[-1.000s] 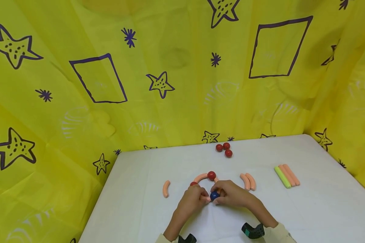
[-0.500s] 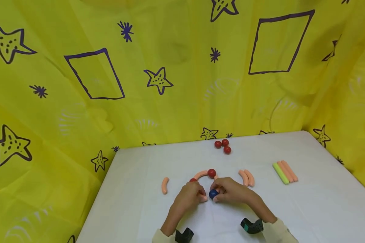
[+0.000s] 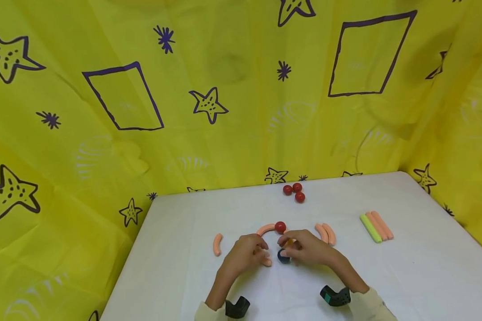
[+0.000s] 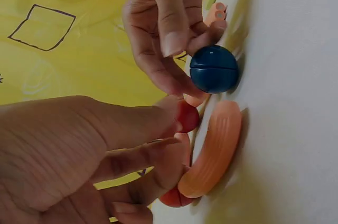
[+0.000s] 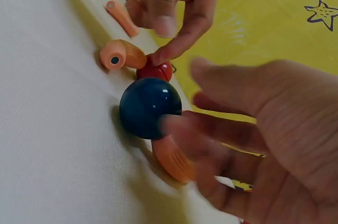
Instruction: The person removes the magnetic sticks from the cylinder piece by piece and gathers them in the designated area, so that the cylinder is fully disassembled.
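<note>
My left hand (image 3: 244, 254) hovers at the left of a ring of curved orange rods and balls, its thumb and fingers parted. Below it lies a curved orange rod (image 4: 221, 145), whose free end shows a dark round inset in the right wrist view. A blue ball (image 5: 148, 108) with a seam sits at the near side, apart from that rod. My right hand (image 3: 311, 249) is loosely spread beside the ball, a fingertip overlapping it. Another curved rod (image 5: 171, 160) meets the ball. A red ball (image 3: 280, 227) tops the ring; a second red ball (image 4: 175, 197) is partly hidden by my left hand.
Several more pieces lie on the white table (image 3: 176, 285): a lone curved rod (image 3: 217, 244) at left, two curved rods (image 3: 325, 234) at right, straight green and orange rods (image 3: 376, 226) farther right, and three red balls (image 3: 294, 191) behind. A yellow patterned cloth (image 3: 241, 133) hangs behind.
My left hand has let go of the near curved rod and drawn left, widening the gap to the blue ball. My right fingers have loosened from the blue ball.
</note>
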Motion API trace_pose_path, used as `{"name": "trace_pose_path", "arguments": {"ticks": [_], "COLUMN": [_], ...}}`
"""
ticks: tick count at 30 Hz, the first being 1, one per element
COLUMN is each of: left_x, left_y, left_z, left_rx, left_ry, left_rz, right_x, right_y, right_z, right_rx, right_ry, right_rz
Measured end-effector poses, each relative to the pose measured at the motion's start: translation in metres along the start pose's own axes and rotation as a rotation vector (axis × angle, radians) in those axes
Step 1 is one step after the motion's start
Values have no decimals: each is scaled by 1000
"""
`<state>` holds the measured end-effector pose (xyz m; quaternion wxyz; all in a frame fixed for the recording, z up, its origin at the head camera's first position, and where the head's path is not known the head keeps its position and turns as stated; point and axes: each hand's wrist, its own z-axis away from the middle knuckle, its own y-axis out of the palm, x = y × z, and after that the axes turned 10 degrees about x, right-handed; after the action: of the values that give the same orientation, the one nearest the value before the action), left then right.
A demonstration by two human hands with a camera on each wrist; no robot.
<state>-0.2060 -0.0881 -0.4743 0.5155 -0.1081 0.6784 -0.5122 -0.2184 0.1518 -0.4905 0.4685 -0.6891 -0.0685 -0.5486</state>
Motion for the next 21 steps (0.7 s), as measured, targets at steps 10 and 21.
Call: {"name": "trace_pose_path", "arguments": {"ticks": [10, 21], "left_x": [4, 8], "left_y": [-6, 4], "left_z": [7, 8], "left_rx": [-175, -119], "left_ry": [-166, -266], "left_rz": [29, 79], "right_x": [-1, -3], "right_y": [-2, -3], "right_z": [-13, -32], "right_rx": [-314, -254], "right_ry": [7, 102], "right_rz": [260, 351]}}
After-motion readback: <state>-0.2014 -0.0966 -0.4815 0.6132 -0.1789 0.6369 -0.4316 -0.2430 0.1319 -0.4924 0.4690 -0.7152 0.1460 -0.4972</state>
